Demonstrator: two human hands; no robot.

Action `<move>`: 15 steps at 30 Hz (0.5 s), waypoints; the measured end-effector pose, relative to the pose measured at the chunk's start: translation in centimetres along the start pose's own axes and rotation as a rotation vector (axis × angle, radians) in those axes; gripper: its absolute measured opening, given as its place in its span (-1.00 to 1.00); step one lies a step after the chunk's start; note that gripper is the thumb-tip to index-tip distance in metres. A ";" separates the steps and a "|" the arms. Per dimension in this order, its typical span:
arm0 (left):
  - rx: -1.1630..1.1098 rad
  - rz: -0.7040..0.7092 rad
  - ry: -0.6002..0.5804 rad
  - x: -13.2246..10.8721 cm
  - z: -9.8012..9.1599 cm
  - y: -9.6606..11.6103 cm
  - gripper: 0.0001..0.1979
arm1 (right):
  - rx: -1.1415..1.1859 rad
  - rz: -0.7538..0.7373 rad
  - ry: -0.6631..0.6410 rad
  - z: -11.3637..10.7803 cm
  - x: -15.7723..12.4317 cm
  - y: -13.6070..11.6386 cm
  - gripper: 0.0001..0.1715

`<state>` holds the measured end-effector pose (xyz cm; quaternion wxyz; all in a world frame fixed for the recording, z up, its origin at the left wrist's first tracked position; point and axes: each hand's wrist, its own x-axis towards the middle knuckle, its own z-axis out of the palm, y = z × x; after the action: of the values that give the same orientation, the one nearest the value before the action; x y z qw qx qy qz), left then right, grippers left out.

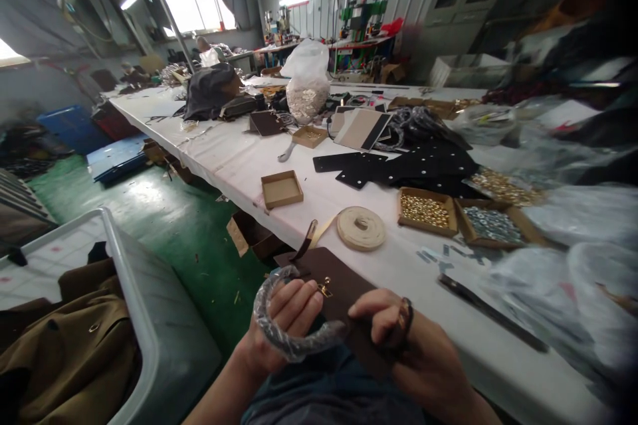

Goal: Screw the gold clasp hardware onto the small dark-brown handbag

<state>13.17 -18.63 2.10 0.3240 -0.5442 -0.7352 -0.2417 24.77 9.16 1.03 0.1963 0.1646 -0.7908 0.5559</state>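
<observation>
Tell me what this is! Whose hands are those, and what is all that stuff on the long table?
The camera sits on a person's head, looking down, so those are that person's own hands. The left hand grips a curved handle wrapped in clear plastic; the right hand pinches a dark brown strap. Behind them lies a dark brown leather panel with a gold clasp. On the long white table are a cream tape roll and a cardboard box of gold studs.

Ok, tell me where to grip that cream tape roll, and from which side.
Probably best to take the tape roll from above: it lies flat on the table, core hole up. Put your thumb in the hole and fingers over the right rim, away from the loose tail trailing left.
</observation>
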 end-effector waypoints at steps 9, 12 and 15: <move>0.178 -0.131 0.109 -2.8 -1.1 1.2 -0.61 | 0.010 -0.121 0.226 1.5 0.9 -1.8 -0.63; 0.187 -0.154 0.133 -2.8 -1.1 1.1 -0.67 | 0.016 -0.181 0.151 1.0 0.4 -1.7 -0.68; 0.186 -0.168 0.172 -2.2 -1.1 1.1 -0.71 | 0.071 -0.161 0.166 1.0 -0.3 -1.2 -0.72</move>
<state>14.91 -20.48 1.25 0.4136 -0.4257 -0.7667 -0.2446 25.49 7.85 1.53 0.2991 0.1876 -0.7359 0.5778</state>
